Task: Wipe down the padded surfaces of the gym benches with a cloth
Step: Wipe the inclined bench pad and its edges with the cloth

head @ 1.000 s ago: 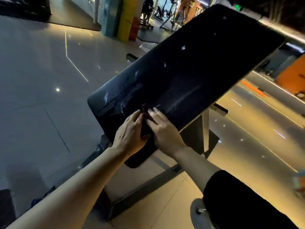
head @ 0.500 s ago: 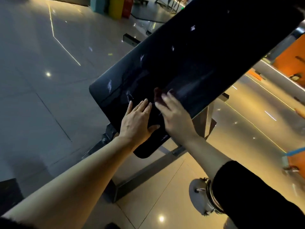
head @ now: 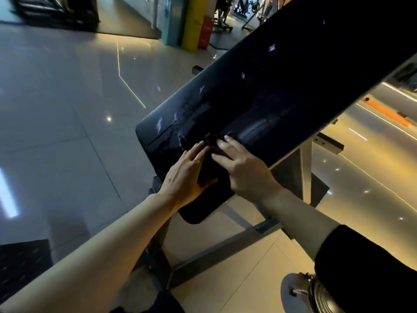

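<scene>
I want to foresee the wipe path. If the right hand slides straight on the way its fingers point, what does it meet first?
The right hand meets the dark cloth at its fingers, then only bare bench pad.

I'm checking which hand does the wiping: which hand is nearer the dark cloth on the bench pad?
Right. The right hand lies on the cloth, fingers pressing it to the bench pad. The left hand rests flat on the pad beside it, fingertips at its edge.
</scene>
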`<action>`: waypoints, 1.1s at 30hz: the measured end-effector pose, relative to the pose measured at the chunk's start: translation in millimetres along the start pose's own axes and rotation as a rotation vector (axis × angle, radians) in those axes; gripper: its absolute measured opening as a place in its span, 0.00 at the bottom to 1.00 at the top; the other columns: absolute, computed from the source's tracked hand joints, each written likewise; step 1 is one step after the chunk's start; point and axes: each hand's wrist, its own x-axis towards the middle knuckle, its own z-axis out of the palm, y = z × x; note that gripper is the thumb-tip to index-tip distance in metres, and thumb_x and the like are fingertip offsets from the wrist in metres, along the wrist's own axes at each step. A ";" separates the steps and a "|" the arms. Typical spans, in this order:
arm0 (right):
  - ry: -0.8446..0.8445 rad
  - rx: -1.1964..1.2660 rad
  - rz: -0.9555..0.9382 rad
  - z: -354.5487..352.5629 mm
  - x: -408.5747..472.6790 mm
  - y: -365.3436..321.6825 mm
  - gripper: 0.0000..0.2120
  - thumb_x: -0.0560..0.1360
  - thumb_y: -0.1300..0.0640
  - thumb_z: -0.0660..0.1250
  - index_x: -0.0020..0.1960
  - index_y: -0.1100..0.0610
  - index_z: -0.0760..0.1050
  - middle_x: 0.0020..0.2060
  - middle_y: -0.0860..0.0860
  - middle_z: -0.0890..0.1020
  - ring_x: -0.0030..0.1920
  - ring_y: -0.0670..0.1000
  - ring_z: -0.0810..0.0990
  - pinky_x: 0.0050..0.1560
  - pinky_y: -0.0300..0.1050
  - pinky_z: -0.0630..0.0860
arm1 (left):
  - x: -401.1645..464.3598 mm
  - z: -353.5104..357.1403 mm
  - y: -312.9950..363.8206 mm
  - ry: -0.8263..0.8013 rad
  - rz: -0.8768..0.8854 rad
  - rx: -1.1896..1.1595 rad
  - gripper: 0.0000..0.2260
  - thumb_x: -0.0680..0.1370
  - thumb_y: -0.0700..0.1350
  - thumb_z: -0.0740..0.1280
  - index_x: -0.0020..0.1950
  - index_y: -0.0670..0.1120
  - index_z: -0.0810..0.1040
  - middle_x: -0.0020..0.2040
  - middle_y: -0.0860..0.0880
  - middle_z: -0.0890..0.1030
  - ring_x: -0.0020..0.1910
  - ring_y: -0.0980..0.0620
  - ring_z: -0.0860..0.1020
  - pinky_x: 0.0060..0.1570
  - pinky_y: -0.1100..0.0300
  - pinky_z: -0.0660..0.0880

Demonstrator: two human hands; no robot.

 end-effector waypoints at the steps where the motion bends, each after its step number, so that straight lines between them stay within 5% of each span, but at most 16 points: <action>1: 0.017 0.002 0.015 -8.1 2.5 9.3 0.21 0.72 0.69 0.64 0.64 0.60 0.77 0.68 0.60 0.74 0.70 0.61 0.69 0.68 0.54 0.68 | 1.2 -1.5 1.6 0.010 -0.007 -0.005 0.38 0.73 0.55 0.73 0.77 0.47 0.59 0.77 0.49 0.59 0.75 0.49 0.60 0.72 0.52 0.62; 4: 0.190 -0.075 0.275 -44.5 22.0 58.4 0.21 0.74 0.71 0.62 0.65 0.59 0.76 0.69 0.59 0.72 0.72 0.58 0.67 0.71 0.52 0.66 | 10.1 -8.3 7.4 0.026 0.006 -0.012 0.41 0.70 0.57 0.74 0.78 0.46 0.59 0.78 0.50 0.58 0.75 0.50 0.59 0.73 0.56 0.59; 7: 0.271 -0.144 0.480 -65.9 33.2 95.0 0.17 0.80 0.61 0.60 0.68 0.57 0.73 0.72 0.58 0.68 0.75 0.57 0.61 0.71 0.52 0.64 | 28.5 -13.3 15.3 0.007 0.016 -0.005 0.46 0.69 0.63 0.72 0.78 0.46 0.56 0.79 0.50 0.55 0.77 0.52 0.54 0.73 0.60 0.52; 12: 0.260 -0.140 0.402 -20.6 20.3 43.9 0.16 0.80 0.61 0.59 0.65 0.61 0.76 0.70 0.61 0.71 0.73 0.60 0.64 0.71 0.50 0.65 | 51.2 -10.2 20.3 -0.137 0.034 0.033 0.55 0.64 0.71 0.68 0.79 0.44 0.47 0.79 0.47 0.45 0.77 0.53 0.44 0.71 0.64 0.41; 17: 0.082 -0.031 0.222 -10.1 -4.4 -2.9 0.19 0.76 0.64 0.59 0.64 0.60 0.76 0.69 0.59 0.72 0.73 0.58 0.65 0.70 0.50 0.68 | 48.3 -9.4 11.9 -0.155 0.104 0.023 0.52 0.68 0.71 0.64 0.79 0.43 0.44 0.79 0.46 0.42 0.77 0.52 0.41 0.72 0.64 0.39; 21: 0.269 -0.162 0.415 -49.8 21.5 37.5 0.19 0.74 0.70 0.64 0.63 0.60 0.78 0.65 0.59 0.75 0.68 0.58 0.72 0.64 0.50 0.74 | 49.0 -10.5 8.8 -0.178 0.109 0.015 0.54 0.67 0.74 0.60 0.78 0.43 0.40 0.78 0.46 0.38 0.76 0.52 0.37 0.74 0.61 0.39; 25: 0.278 -0.217 0.656 -66.4 47.3 82.8 0.18 0.80 0.58 0.61 0.69 0.58 0.73 0.71 0.58 0.69 0.74 0.57 0.62 0.71 0.48 0.63 | 48.8 -9.5 7.5 -0.180 0.104 0.015 0.53 0.68 0.74 0.59 0.78 0.43 0.39 0.78 0.45 0.37 0.76 0.51 0.36 0.75 0.59 0.39; 29: 0.269 -0.196 0.574 -24.5 40.4 44.0 0.17 0.82 0.58 0.58 0.67 0.61 0.74 0.70 0.59 0.71 0.74 0.57 0.63 0.73 0.43 0.57 | 48.4 -8.6 6.5 -0.172 0.104 0.020 0.52 0.70 0.74 0.58 0.77 0.42 0.38 0.77 0.45 0.36 0.76 0.50 0.35 0.75 0.58 0.40; 33: 0.161 -0.091 0.431 -7.6 18.0 -9.2 0.19 0.78 0.62 0.55 0.65 0.60 0.76 0.68 0.58 0.73 0.72 0.56 0.66 0.73 0.47 0.63 | 47.4 -11.4 6.4 -0.176 0.132 0.006 0.49 0.72 0.70 0.59 0.77 0.41 0.39 0.78 0.43 0.37 0.76 0.50 0.36 0.76 0.57 0.41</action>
